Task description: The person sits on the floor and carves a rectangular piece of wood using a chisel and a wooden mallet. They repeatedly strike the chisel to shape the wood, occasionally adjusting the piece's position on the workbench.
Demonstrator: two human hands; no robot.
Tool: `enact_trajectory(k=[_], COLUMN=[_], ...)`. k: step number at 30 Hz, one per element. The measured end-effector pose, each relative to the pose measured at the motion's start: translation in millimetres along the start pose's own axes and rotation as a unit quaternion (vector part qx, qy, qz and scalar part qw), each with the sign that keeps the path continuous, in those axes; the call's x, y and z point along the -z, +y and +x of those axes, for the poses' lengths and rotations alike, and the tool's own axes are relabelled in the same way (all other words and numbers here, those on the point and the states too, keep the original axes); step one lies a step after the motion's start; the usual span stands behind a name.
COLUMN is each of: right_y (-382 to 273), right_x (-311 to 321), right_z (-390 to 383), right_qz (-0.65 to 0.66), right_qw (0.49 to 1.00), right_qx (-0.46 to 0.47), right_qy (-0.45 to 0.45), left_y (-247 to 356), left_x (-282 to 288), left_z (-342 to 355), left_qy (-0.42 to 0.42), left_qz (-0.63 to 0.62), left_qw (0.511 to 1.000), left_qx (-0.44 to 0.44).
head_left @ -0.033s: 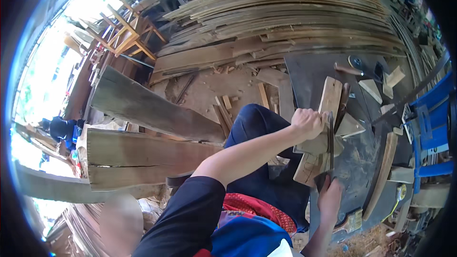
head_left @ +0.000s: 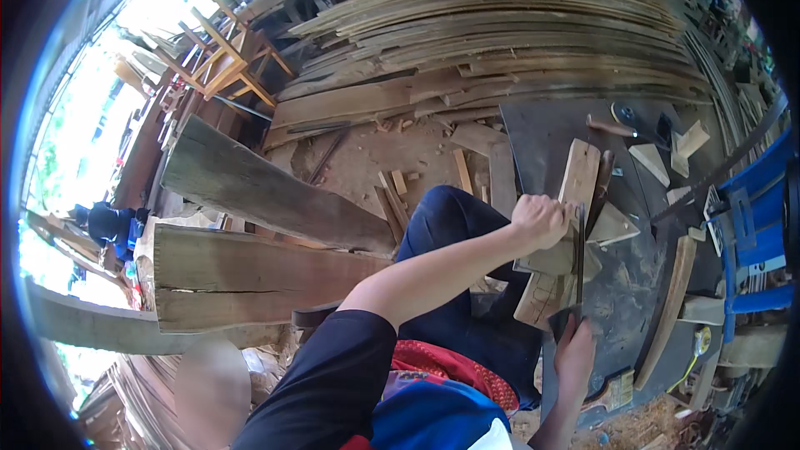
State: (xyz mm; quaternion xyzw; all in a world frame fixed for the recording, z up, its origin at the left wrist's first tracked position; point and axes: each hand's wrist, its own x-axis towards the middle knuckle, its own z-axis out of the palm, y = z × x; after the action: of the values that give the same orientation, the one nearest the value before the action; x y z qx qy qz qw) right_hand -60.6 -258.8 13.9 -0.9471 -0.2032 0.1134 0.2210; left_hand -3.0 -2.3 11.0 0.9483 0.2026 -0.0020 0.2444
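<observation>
My left hand (head_left: 540, 222) is closed in a fist over a pale wooden board (head_left: 578, 173), at the far end of a long, thin dark tool (head_left: 581, 254). Whether the fingers grip the tool's tip or the wood is hidden. Nearer to me, my right hand (head_left: 575, 350) is wrapped round the tool's dark, wide grip (head_left: 563, 322). Seen nearly edge-on, the tool could be a saw or a file; I cannot tell which. It lies along the wood, with a pencil-marked piece (head_left: 537, 304) under its near part.
On the dark worktop (head_left: 542, 129) lie a wood-handled tool (head_left: 611, 125), wedge-shaped offcuts (head_left: 650, 161), a curved wooden piece (head_left: 667, 317), a brush (head_left: 618, 392) and a tape measure (head_left: 702, 337). A blue plastic chair (head_left: 758, 217) stands right. Wide planks (head_left: 267, 279) lie left; stacked boards (head_left: 500, 25) fill the back.
The view has shifted very slightly. Both hands and the tool keep nearly the same places on the wood.
</observation>
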Motion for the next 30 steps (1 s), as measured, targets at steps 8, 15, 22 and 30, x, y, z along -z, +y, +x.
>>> enact_trajectory(k=[8, 15, 22, 30], right_y=[-6, -12, -7, -17], right_x=[13, 27, 25, 24], right_z=[-1, 3, 5, 3], right_qz=[0.004, 0.004, -0.025, -0.015], right_qw=[0.998, 0.998, 0.996, 0.994], right_qx=[-0.044, -0.054, -0.048, -0.077], right_qy=[-0.051, -0.041, -0.066, -0.079], left_y=[0, -23, -31, -33], left_x=[2, 8, 6, 10], left_z=[-10, -81, -87, -82], left_qy=[0.026, 0.057, 0.054, 0.018], left_qz=[-0.014, 0.048, -0.003, 0.041], left_qw=[0.998, 0.985, 0.982, 0.981], left_qx=[-0.048, -0.158, -0.182, -0.189])
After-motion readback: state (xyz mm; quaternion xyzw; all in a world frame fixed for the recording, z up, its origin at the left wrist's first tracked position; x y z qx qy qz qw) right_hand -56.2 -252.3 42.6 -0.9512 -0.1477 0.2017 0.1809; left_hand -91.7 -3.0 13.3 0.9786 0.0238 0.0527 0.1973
